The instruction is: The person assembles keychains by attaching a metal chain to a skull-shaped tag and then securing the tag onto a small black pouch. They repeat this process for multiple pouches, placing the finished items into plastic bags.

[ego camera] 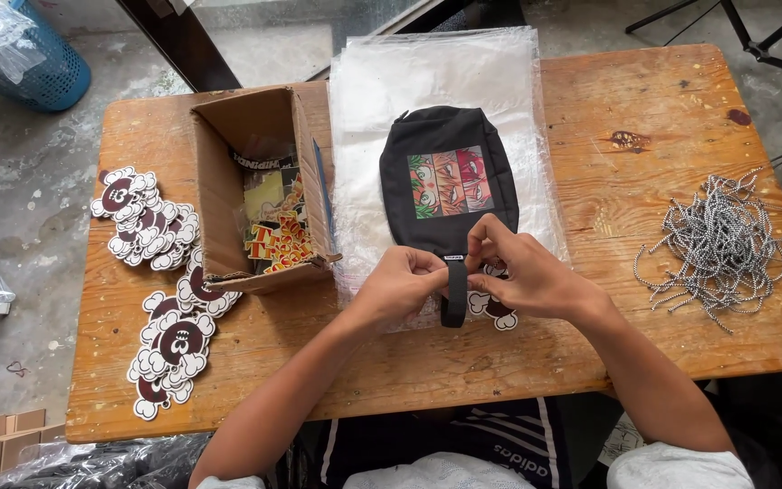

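Observation:
A small black pouch (448,181) with a colourful picture panel lies on a stack of clear plastic bags (436,81) in the middle of the wooden table (644,118). My left hand (397,282) and my right hand (513,267) meet at the pouch's near end, pinching its black strap (453,294) between the fingers. A brown-and-white die-cut tag (497,310) lies under my right hand, partly hidden.
An open cardboard box (228,190) with colourful stickers stands left of the pouch. Piles of brown-and-white die-cut tags (151,222) spread along the table's left side. A heap of black-and-white cords (724,240) lies at the right. A blue basket (42,68) stands on the floor.

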